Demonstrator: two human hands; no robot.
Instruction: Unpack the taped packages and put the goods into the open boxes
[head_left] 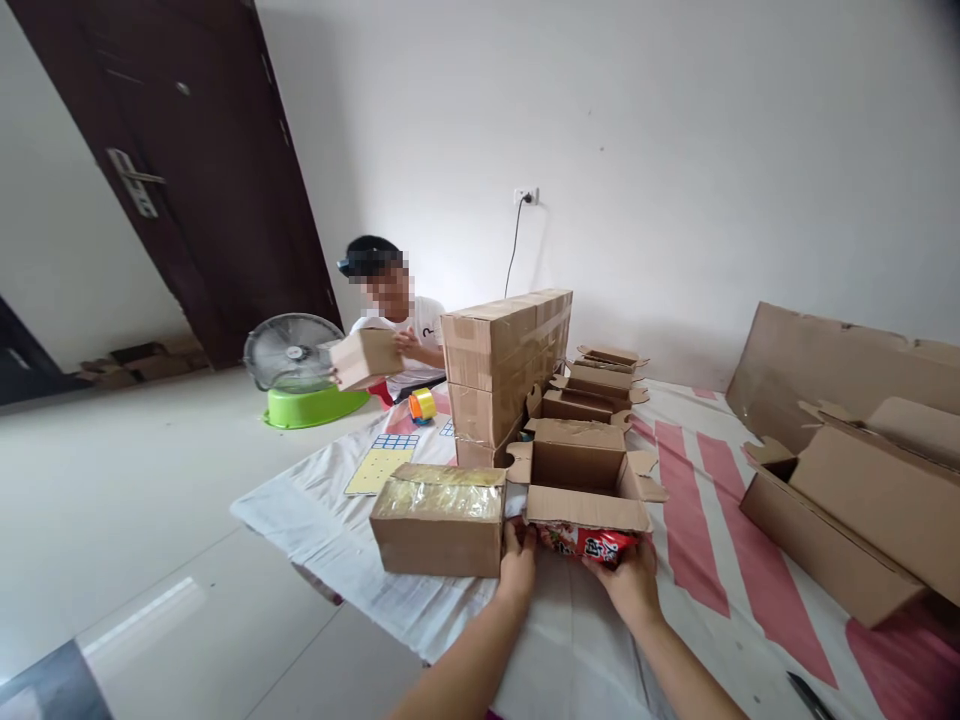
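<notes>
A red printed plastic packet [581,541] is at the near side of an open cardboard box [581,508], just below its near flap. My right hand [628,582] is closed on the packet's right end, thumb underneath. My left hand [519,558] is closed at the packet's left end, in the gap beside a taped cardboard box [442,545]; its fingertips are partly hidden. The open box has its flaps folded outward, and its floor is hidden from this angle.
Behind stand stacked sealed boxes [469,375] and a row of open boxes [585,405]. More open cartons [832,520] lie at right, with a dark knife-like tool [808,694] nearby. Across the table, a person [420,345] holds a box [367,358] near a tape roll [422,404].
</notes>
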